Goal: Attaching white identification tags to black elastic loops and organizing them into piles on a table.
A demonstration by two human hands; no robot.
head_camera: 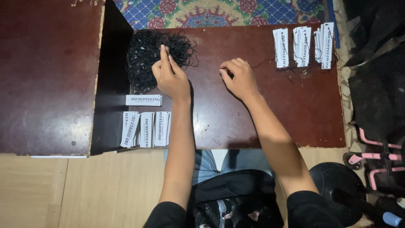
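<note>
The left hand (171,76) touches a pile of black strings (145,57) near the table's (253,118) back edge; the right hand (239,78) maybe pinches one string.

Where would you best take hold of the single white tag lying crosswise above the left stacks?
Pinch the crosswise tag by its long edges, coming from above. It lies flat on the tabletop, apart from the tag stacks below it, with the string pile just behind.
</note>
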